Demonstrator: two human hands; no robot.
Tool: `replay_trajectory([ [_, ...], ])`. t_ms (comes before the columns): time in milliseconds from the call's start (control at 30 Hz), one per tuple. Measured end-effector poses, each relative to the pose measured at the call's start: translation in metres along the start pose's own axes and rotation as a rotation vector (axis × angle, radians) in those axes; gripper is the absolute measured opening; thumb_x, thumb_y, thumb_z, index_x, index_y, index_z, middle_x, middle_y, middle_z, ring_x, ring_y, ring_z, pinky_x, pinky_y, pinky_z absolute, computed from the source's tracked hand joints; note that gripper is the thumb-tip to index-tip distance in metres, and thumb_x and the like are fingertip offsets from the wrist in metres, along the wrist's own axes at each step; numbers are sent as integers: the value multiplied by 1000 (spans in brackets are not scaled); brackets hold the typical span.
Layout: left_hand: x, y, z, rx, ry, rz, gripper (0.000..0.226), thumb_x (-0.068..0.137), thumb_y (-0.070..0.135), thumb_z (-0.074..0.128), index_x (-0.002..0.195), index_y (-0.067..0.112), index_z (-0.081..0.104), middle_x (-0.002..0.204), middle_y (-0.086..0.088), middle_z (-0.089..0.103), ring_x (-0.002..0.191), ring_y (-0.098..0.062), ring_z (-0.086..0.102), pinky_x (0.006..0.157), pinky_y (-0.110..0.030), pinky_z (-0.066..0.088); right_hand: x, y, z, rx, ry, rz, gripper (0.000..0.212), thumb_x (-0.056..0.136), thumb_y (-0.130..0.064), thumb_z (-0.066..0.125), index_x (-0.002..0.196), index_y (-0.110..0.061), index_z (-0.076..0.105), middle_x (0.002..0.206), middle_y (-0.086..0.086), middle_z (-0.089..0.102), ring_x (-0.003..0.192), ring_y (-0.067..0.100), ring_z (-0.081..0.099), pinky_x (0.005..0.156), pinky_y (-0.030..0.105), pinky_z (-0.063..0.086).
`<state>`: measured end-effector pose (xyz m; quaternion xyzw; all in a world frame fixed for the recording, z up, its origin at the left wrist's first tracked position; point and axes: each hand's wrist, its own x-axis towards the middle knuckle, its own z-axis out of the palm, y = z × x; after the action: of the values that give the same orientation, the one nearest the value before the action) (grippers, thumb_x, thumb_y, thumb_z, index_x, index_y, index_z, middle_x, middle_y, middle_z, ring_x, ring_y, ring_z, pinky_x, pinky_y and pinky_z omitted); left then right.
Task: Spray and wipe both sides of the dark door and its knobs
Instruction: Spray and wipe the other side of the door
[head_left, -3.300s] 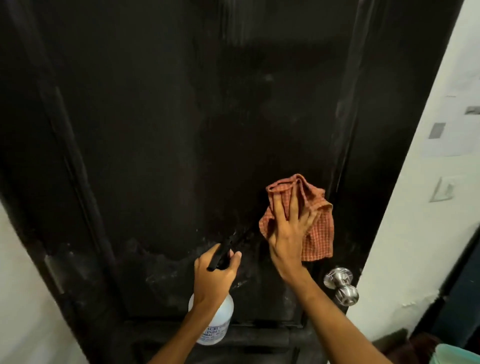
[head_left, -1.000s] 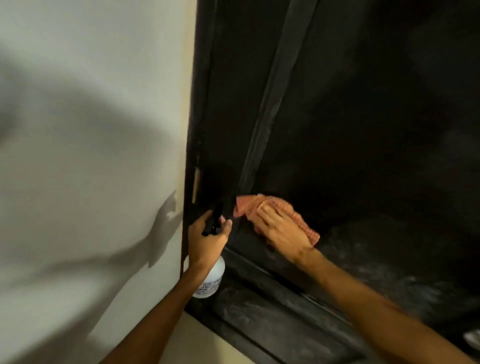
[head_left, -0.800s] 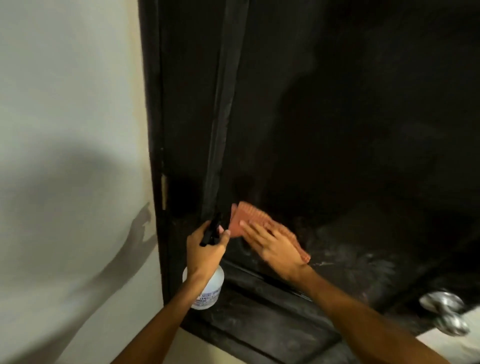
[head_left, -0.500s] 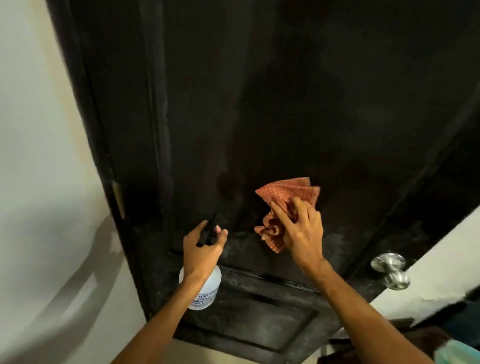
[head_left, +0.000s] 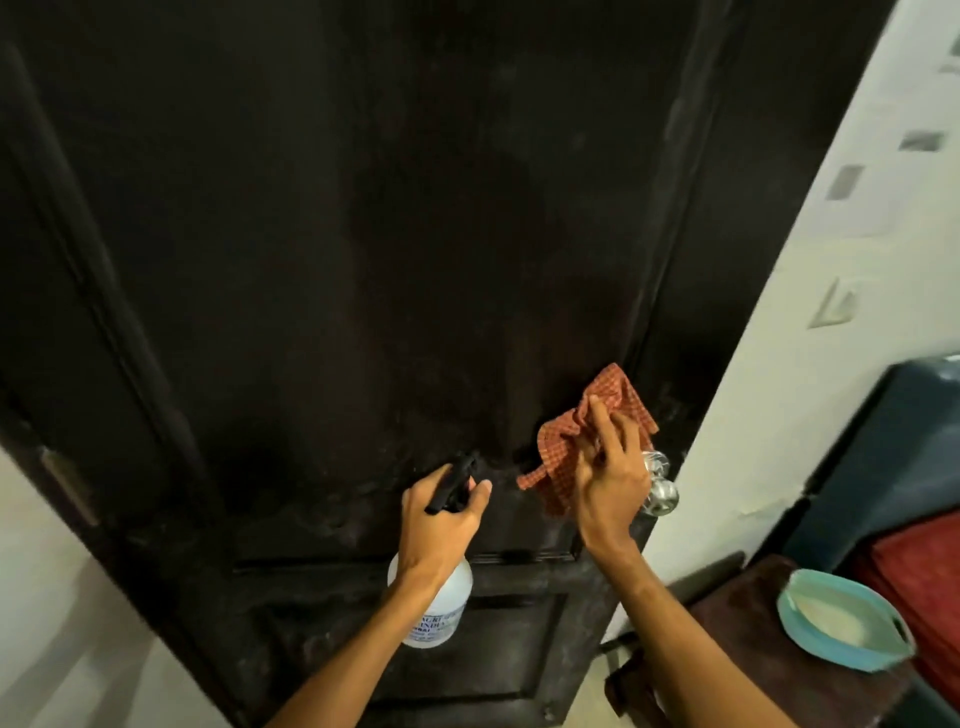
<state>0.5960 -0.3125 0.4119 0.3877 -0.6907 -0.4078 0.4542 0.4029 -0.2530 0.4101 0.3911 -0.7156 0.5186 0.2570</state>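
Observation:
The dark door (head_left: 363, 234) fills most of the view, with pale smears across its lower part. My right hand (head_left: 610, 478) grips a crumpled red checked cloth (head_left: 571, 447) against the door near its right edge, just left of the silver knobs (head_left: 660, 486), which it partly hides. My left hand (head_left: 441, 519) holds the black trigger head of a white spray bottle (head_left: 434, 603), which hangs below my fist in front of the lower panel.
A white wall (head_left: 810, 338) with a light switch (head_left: 834, 304) stands right of the door. Lower right are a dark wooden stool (head_left: 737, 634), a teal bowl (head_left: 844, 621) and red fabric (head_left: 914, 577). A white wall is at lower left.
My right hand has carried the cloth from the door's left edge across to the right side beside the knobs, bunching it up. The left hand kept hold of the bottle. The view swung right.

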Motion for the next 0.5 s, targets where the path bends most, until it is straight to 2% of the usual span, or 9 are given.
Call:
replay_trajectory([
  [67, -1, 7, 15, -20, -42, 23, 26, 85, 20, 84, 68, 21, 63, 66, 7, 67, 66, -9, 68, 68, -28, 53, 16, 4, -13, 52, 55, 10, 56, 84, 3, 72, 136, -17, 66, 129, 9, 63, 107, 28, 63, 85, 32, 49],
  [167, 0, 19, 38, -32, -91, 59, 24, 84, 23, 84, 71, 22, 64, 68, 9, 67, 69, -9, 68, 73, -32, 55, 74, 6, -39, 142, 324, 134, 43, 90, -2, 69, 132, -11, 68, 131, 14, 61, 117, 24, 60, 98, 11, 41],
  [200, -1, 21, 42, -36, -93, 63, 24, 85, 22, 84, 72, 22, 64, 67, 9, 67, 69, -9, 68, 72, -32, 56, 82, 8, -39, 146, 361, 157, 42, 92, -4, 67, 133, -10, 67, 134, 16, 58, 122, 24, 57, 103, 9, 38],
  [233, -4, 22, 47, -36, -93, 76, 23, 85, 21, 83, 73, 21, 64, 67, 8, 67, 69, -9, 68, 72, -32, 56, 79, 12, -38, 111, 343, 166, 44, 94, -4, 65, 137, -12, 64, 139, 17, 55, 127, 26, 53, 109, 12, 35],
  [300, -7, 23, 56, -32, -90, 95, 23, 85, 21, 83, 73, 22, 64, 69, 10, 67, 69, -9, 68, 72, -31, 55, 48, 25, -26, 26, 175, 124, 57, 92, 1, 63, 147, -15, 56, 147, 18, 47, 135, 33, 46, 118, 29, 33],
  [333, -6, 28, 60, -33, -90, 103, 23, 85, 21, 83, 73, 22, 64, 70, 11, 68, 70, -9, 68, 72, -29, 55, 29, 31, -20, 6, 70, 114, 64, 89, 5, 63, 149, -15, 52, 148, 18, 45, 136, 34, 44, 119, 38, 35],
  [400, -3, 35, 66, -39, -98, 109, 22, 85, 20, 83, 73, 22, 65, 70, 13, 69, 70, -7, 69, 70, -24, 55, -2, 38, -10, 1, -111, 131, 68, 82, 8, 62, 146, -13, 51, 143, 15, 48, 129, 34, 49, 110, 51, 44],
  [467, -3, 40, 73, -48, -117, 105, 20, 86, 19, 83, 74, 20, 66, 69, 10, 70, 69, -7, 70, 69, -21, 54, -3, 40, -15, 40, -153, 168, 63, 78, 9, 61, 138, -10, 54, 139, 11, 52, 123, 32, 54, 106, 49, 48],
  [500, -2, 42, 75, -52, -129, 102, 20, 86, 20, 83, 74, 20, 67, 69, 9, 70, 68, -8, 70, 69, -19, 53, 9, 39, -21, 74, -94, 212, 60, 79, 9, 62, 136, -10, 55, 138, 11, 53, 123, 32, 54, 107, 46, 47],
])
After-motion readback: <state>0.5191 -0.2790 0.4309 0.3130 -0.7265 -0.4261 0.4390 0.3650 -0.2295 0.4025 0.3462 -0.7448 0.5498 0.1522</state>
